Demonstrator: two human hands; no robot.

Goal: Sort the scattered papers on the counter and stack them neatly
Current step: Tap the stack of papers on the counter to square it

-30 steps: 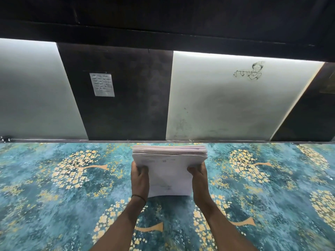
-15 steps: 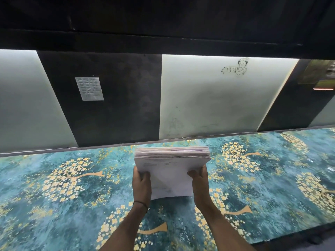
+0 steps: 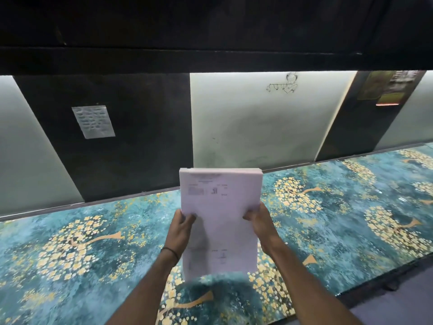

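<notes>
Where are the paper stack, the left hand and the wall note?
paper stack (image 3: 221, 219): head view, middle of top sheet.
left hand (image 3: 181, 229): head view, back of hand.
wall note (image 3: 93, 122): head view, sheet's centre.

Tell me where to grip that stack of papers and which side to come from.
Grip the stack of papers on its two long side edges, near mid-height, coming in from left and right, as the left hand and right hand do. It is thick and tall, so thumbs in front and fingers behind should keep sheets from fanning.
</notes>
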